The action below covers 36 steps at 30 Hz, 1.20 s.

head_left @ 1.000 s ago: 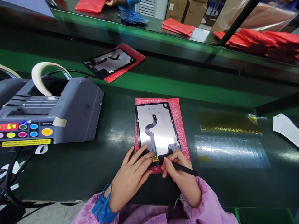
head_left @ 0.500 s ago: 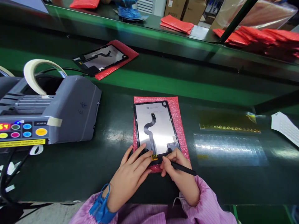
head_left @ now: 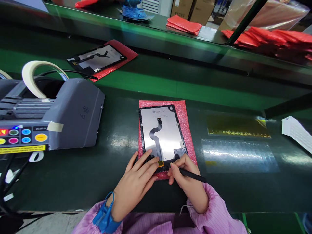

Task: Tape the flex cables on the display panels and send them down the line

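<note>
Display panel (head_left: 168, 135): near the middle of the frame, a little below centre, back side up, with a grey plate inside a black frame; it lies on a red bubble sleeve (head_left: 190, 143) that shows along its top, right and bottom edges.
Ribbon cable (head_left: 158, 146): dark, S-curved, running down the grey plate to an orange patch (head_left: 161, 164) at the panel's lower edge.
Left hand (head_left: 136, 180): lower centre of the frame, fingers spread and laid over the panel's lower left corner, fingertips next to the orange patch; grasping nothing. How hard they press, I cannot tell.
Right hand (head_left: 187, 180): lower centre, right of the other hand, thumb and fingers closed around a black pen-like tool (head_left: 193, 176). The tool's tip points at the panel's lower edge, just beside the orange patch; whether it touches, I cannot tell.
Wrist strap (head_left: 106, 216): blue, on the left wrist, bottom of the frame.
Tape dispenser (head_left: 80, 113): grey, left side of the frame, with coloured buttons on its front.
Film sheets: an amber one (head_left: 234, 125) above a clear one (head_left: 240, 157), right of the frame, well apart from the hands.
Second panel (head_left: 104, 58): upper left, tilted on another red sleeve (head_left: 128, 52).
</note>
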Motion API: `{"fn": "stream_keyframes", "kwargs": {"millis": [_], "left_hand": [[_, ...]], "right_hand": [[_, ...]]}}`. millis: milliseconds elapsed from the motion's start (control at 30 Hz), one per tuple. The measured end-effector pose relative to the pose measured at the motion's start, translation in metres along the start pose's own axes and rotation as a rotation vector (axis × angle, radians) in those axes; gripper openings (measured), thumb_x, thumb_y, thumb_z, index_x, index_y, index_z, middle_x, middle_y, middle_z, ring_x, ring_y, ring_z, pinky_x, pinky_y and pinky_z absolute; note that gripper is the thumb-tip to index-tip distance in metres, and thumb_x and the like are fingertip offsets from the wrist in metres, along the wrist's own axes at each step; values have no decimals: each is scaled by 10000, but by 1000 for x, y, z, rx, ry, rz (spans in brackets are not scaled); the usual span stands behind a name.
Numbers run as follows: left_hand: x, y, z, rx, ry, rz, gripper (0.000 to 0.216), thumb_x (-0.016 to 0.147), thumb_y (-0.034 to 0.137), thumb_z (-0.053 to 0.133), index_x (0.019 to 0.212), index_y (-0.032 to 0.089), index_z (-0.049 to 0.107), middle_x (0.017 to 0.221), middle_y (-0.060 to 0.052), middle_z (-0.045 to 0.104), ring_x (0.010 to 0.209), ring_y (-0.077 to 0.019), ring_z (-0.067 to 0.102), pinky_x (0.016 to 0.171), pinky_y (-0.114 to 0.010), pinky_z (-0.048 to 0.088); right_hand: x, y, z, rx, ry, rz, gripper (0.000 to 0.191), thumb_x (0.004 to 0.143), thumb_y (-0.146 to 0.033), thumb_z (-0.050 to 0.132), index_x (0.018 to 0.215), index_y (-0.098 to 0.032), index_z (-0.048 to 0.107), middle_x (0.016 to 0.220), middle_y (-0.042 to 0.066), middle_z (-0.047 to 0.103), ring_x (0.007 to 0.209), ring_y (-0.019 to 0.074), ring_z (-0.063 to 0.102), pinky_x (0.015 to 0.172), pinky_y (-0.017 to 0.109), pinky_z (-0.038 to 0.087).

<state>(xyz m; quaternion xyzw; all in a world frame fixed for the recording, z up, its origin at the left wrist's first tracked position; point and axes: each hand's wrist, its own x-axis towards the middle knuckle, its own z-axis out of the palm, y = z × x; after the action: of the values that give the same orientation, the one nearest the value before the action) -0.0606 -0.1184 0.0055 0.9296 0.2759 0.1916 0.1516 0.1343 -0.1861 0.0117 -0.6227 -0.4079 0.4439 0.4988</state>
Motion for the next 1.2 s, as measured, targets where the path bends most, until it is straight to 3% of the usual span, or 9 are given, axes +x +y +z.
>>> {"fn": "stream_keyframes", "kwargs": {"millis": [367, 467, 567, 633, 733, 833, 933, 1067, 1200], "left_hand": [[0, 0, 1, 94, 2, 60, 376, 1030, 262, 506, 1399, 249, 574, 1329, -27, 700, 1402, -300, 484, 1224, -516, 241], [1, 6, 6, 53, -10, -12, 410, 1012, 264, 552, 1422, 259, 565, 1319, -38, 704, 1410, -305, 479, 1237, -539, 220], [1, 8, 1, -200, 11, -157, 416, 999, 317, 577, 1413, 280, 583, 1333, -67, 691, 1378, -318, 523, 1206, -560, 311], [-4, 2, -10, -516, 156, -351, 376, 1010, 389, 544, 1360, 281, 629, 1349, -93, 675, 1310, -308, 588, 1135, -518, 437], [-20, -18, -39, -1059, 532, -719, 411, 969, 569, 555, 1153, 247, 733, 1174, -111, 746, 1080, -294, 717, 866, -406, 614], [-41, -41, -70, -1347, 716, -926, 644, 720, 768, 722, 960, 172, 773, 882, -118, 779, 788, -275, 743, 609, -329, 614], [-56, -57, -93, -1348, 814, -1018, 718, 567, 778, 815, 889, 139, 767, 796, -117, 771, 671, -248, 713, 521, -312, 585], [-61, -63, -103, -1234, 964, -1043, 554, 642, 661, 840, 800, 146, 709, 718, -79, 737, 602, -210, 687, 476, -290, 556], [-58, -63, -104, -1126, 1106, -977, 396, 673, 473, 891, 839, 202, 655, 743, -4, 714, 610, -172, 681, 475, -237, 530]], "right_hand": [[0, -6, -6, 136, 125, -111, 254, 982, -370, 655, 826, -226, 513, 686, -36, 693, 437, 72, 573, 417, 193, 371], [0, -8, -8, 144, 136, -146, 258, 991, -352, 649, 814, -223, 512, 657, -47, 676, 423, 60, 552, 395, 174, 343], [-1, -9, -9, 171, 135, -171, 261, 989, -350, 656, 810, -220, 518, 669, -42, 681, 409, 54, 546, 377, 161, 331], [-3, -8, -10, 196, 131, -185, 249, 990, -356, 653, 822, -221, 529, 689, -32, 691, 428, 65, 571, 372, 153, 344], [-7, -5, -11, 229, 136, -188, 177, 1006, -382, 623, 921, -237, 568, 715, -18, 706, 473, 87, 612, 390, 151, 388], [-11, -1, -14, 251, 155, -173, 183, 1034, -433, 555, 1046, -253, 589, 714, -5, 716, 454, 102, 614, 374, 157, 392], [-13, 6, -18, 235, 124, -164, 242, 1024, -469, 552, 1018, -236, 618, 695, 22, 721, 430, 125, 617, 340, 172, 384], [-11, 14, -22, 179, 53, -117, 266, 1009, -459, 576, 925, -218, 652, 700, 54, 730, 451, 147, 637, 350, 199, 419], [-13, 11, -19, 167, 80, -55, 312, 991, -503, 587, 877, -218, 645, 665, 48, 715, 426, 152, 609, 336, 212, 381]]}}
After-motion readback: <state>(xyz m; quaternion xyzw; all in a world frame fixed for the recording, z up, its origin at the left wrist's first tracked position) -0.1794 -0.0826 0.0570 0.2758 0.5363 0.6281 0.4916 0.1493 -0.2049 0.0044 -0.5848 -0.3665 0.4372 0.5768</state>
